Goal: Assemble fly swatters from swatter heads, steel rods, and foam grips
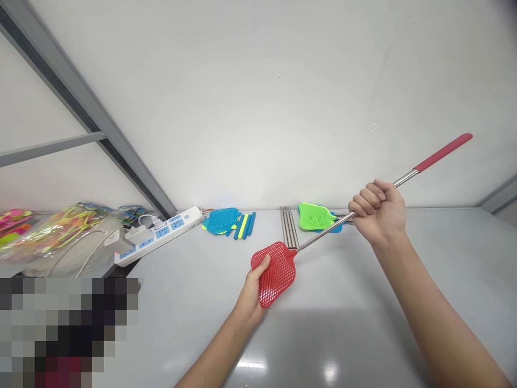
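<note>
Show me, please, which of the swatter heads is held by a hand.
The red swatter head, held in the left hand; the blue-topped pile of heads and the green-topped one lie on the table.

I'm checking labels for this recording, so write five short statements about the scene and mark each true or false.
1. The left hand holds the red swatter head. True.
2. The right hand is closed around the metal shaft. True.
3. The held swatter's grip is blue. False: its grip is red.
4. Loose metal rods lie left of the green swatter head in the picture. True.
5. Nothing is plugged in. False: a white plug sits in the power strip.
</note>
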The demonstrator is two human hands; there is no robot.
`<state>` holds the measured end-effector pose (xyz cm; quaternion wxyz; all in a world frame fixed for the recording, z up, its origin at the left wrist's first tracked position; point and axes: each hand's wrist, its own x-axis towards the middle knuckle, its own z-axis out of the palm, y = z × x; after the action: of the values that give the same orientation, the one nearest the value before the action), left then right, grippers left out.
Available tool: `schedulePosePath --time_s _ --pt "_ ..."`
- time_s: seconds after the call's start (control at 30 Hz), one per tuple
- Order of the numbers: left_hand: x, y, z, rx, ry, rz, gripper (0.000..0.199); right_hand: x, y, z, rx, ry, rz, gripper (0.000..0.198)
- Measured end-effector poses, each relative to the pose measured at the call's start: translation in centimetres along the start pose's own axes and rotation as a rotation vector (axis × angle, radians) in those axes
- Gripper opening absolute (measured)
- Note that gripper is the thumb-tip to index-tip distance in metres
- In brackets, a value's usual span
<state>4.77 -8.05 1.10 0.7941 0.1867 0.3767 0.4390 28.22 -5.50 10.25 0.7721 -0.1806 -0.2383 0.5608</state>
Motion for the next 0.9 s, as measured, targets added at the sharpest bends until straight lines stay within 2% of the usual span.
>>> schedulePosePath --time_s 0.4,0.73,0.9 --pt "0.09 -0.17 -0.15 -0.025 0.034 -0.009 0.037 0.12 0.18 -0.31 -0.011 -0.014 0.011 0.031" --pt "0.20 -0.23 -0.29 -0.038 -0.037 -0.003 0.038 0.12 0.11 -0.27 -0.003 -0.005 0.018 0.030" --pt "0.37 -0.44 -0.60 -0.030 0.028 -0.009 0.037 0.06 0.10 -0.30 -0.008 -0.001 0.018 0.030"
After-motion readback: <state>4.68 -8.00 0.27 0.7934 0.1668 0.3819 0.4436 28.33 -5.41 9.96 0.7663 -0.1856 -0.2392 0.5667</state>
